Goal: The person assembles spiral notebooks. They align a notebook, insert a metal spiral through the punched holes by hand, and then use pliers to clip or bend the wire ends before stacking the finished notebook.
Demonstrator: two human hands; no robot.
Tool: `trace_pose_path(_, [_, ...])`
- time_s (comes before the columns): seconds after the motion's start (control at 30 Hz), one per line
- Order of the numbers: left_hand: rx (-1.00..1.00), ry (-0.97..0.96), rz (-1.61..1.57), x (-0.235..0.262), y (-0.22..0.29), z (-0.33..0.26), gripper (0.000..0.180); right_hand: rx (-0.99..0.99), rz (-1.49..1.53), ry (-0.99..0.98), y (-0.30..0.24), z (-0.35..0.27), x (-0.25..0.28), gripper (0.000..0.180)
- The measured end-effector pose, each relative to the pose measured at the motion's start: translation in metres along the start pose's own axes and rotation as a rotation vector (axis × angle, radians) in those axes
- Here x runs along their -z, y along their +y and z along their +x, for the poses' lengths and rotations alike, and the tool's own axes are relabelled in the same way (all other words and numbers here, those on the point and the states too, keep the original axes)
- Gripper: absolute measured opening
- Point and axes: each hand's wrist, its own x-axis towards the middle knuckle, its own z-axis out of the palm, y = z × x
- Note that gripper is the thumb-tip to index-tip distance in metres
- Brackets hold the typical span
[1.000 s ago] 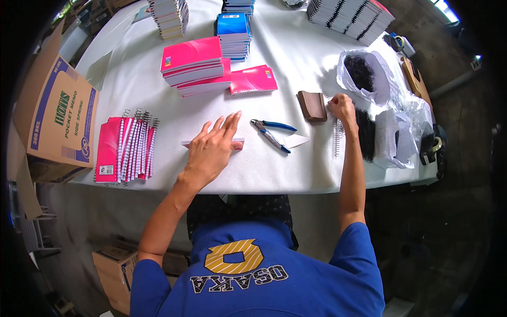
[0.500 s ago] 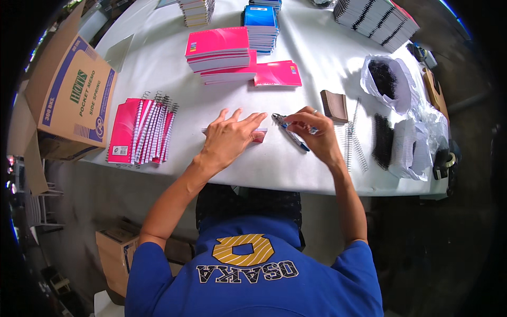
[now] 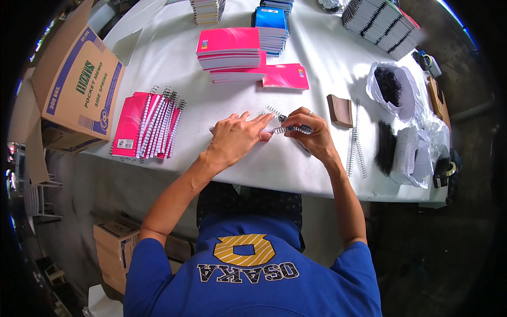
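My left hand [image 3: 232, 138] is closed over a thin notebook, and only a sliver of its pink cover [image 3: 268, 136] shows beside the thumb. Fingers and palm hide the rest of it. Between the thumb and fingertips of my right hand [image 3: 312, 136] is a dark wire spiral coil [image 3: 285, 129]. Its free end reaches the notebook's right edge, close to my left fingertips; whether it is threaded in cannot be told. A second piece of coil [image 3: 273, 111] shows just above my left fingertips. The pliers [image 3: 304, 148] lie under my right hand, mostly hidden.
Coil-bound pink notebooks [image 3: 129, 124] lie fanned at left, beside a cardboard box [image 3: 79, 79]. Pink [image 3: 228, 41] and blue [image 3: 271, 21] notebook stacks stand farther back. To the right are a brown curved block [image 3: 340, 111], loose coils [image 3: 355, 142] and bags of coils [image 3: 404, 100].
My right hand has moved slightly down and left, and a coil now shows plainly in its fingers, reaching to the notebook. The pliers are now more covered. The whole view has shifted slightly.
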Motion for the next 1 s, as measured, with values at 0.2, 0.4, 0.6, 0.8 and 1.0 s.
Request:
trace_pose_path(0.2, [0.047,-0.03,0.024,0.003,0.002,0.0,0.052,0.018,-0.076,0.031,0.003,0.0,-0.004,0.028])
trace_pose_path(0.4, [0.027,-0.022,-0.013,0.001,0.0,0.001,0.054,0.021,-0.011,-0.107,0.004,0.0,0.007,0.026])
trace_pose_path(0.6, [-0.052,0.127,-0.025,-0.001,0.005,0.006,0.054,0.024,-0.245,-0.094,-0.008,0.001,0.005,0.021])
trace_pose_path(0.8, [0.048,-0.17,-0.01,0.009,0.008,0.01,0.057,0.088,-0.337,-0.115,-0.018,0.0,0.0,0.019])
trace_pose_path(1.0, [-0.046,-0.014,-0.062,0.01,0.011,0.01,0.051,0.143,-0.402,-0.078,-0.015,-0.006,-0.003,0.016])
